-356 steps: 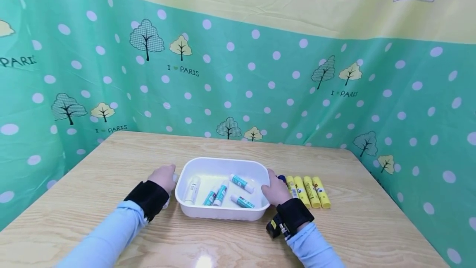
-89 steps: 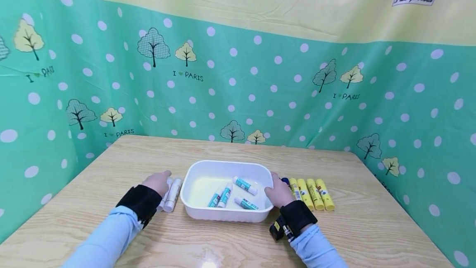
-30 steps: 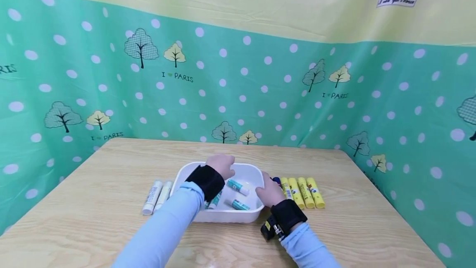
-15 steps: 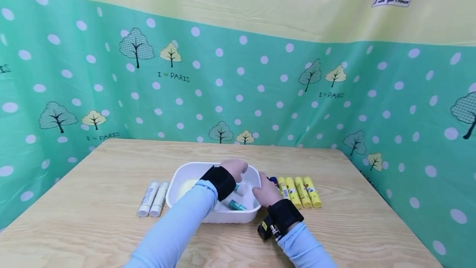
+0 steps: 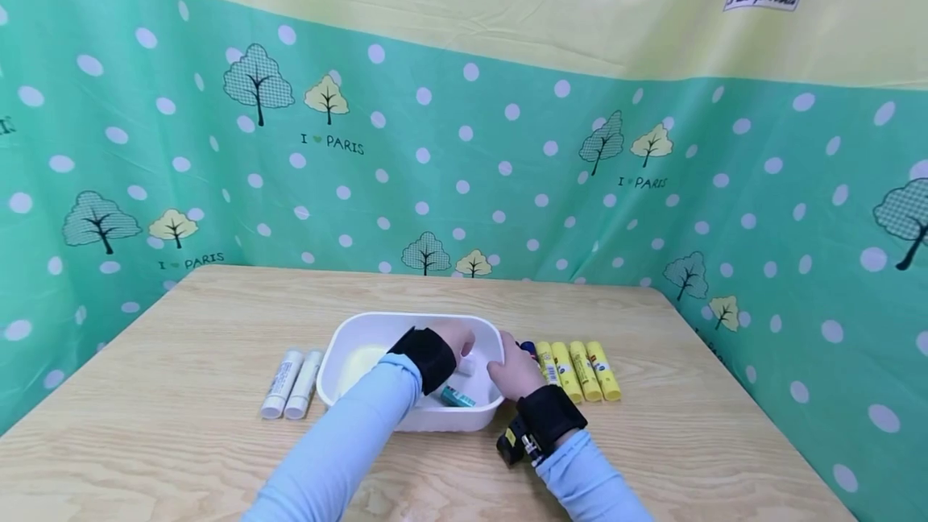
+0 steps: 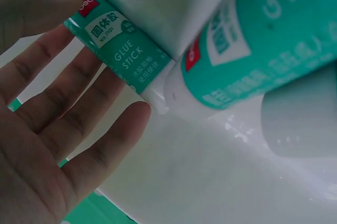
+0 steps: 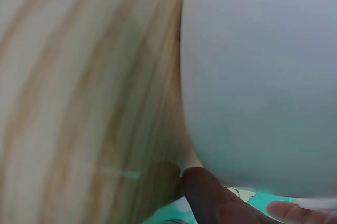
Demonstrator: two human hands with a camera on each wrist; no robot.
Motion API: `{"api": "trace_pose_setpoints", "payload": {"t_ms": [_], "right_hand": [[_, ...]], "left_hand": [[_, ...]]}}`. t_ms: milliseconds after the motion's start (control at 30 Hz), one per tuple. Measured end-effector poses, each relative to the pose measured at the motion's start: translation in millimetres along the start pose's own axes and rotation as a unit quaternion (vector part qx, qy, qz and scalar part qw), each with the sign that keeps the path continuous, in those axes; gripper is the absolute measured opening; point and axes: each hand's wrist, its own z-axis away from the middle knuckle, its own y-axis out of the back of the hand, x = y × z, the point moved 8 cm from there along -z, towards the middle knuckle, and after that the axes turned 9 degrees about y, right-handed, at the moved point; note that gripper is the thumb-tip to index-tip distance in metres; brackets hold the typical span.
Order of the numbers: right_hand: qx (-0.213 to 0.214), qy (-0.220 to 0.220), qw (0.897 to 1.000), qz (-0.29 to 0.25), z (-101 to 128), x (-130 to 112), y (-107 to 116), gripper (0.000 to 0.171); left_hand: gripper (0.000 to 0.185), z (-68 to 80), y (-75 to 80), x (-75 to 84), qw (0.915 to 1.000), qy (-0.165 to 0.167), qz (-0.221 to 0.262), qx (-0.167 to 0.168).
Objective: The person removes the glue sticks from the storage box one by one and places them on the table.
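Observation:
A white plastic tub point(image 5: 449, 422) stands on the table with teal-and-white glue sticks inside. My left hand point(image 5: 455, 337) reaches down into it. In the left wrist view, the thumb and fingertips of that hand point(image 6: 68, 129) pinch a glue stick point(image 6: 121, 45) near one end. A second glue stick point(image 6: 253, 39) looms close to the camera. Another teal stick point(image 5: 457, 397) lies near the tub's front right; the left forearm hides other contents. My right hand point(image 5: 518, 369) grips the tub's right rim, and its fingers point(image 7: 210, 195) show against the outer wall in the right wrist view.
Two white glue sticks point(image 5: 292, 383) lie side by side left of the tub. Several yellow glue sticks point(image 5: 587, 371) lie in a row to its right, with a dark blue end point(image 5: 528, 347) near the right hand. A patterned curtain point(image 5: 435, 143) hangs behind the table point(image 5: 174, 393).
A white stick once in the tub now lies beside another on the left. My left hand has moved from there into the tub, shifting right and down. The right hand keeps its hold.

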Motion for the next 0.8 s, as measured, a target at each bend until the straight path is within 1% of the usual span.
{"api": "trace_pose_setpoints", "payload": {"t_ms": [167,233,367,467,567,700,800], "right_hand": [[0.005,0.001,1.0,-0.001,0,-1,0,0.052],[0.007,0.001,1.0,0.001,0,-2,1,0.052],[0.008,0.005,1.0,0.008,0,-3,2,0.052],[0.008,0.006,1.0,0.013,1,-4,4,0.051],[0.005,0.004,1.0,0.015,2,-4,3,0.051],[0.001,-0.001,1.0,0.011,1,-3,1,0.052],[0.003,0.0,1.0,0.012,1,-3,1,0.052]], "left_hand": [[0.016,-3.8,-5.5,-5.7,0.9999,0.011,0.012,-0.003],[0.015,-1.3,-3.6,-4.6,0.9998,0.009,0.017,-0.003],[0.016,7.5,3.9,1.3,1.0,0.001,0.002,0.005],[0.017,13.7,8.7,5.4,0.9999,-0.003,-0.01,0.004],[0.016,14.2,8.1,5.5,0.9999,-0.008,-0.007,0.001],[0.02,1.4,-5.8,-1.7,0.9995,-0.03,-0.004,0.01],[0.022,0.0,-8.1,-1.4,0.9989,-0.043,-0.006,0.016]]}}
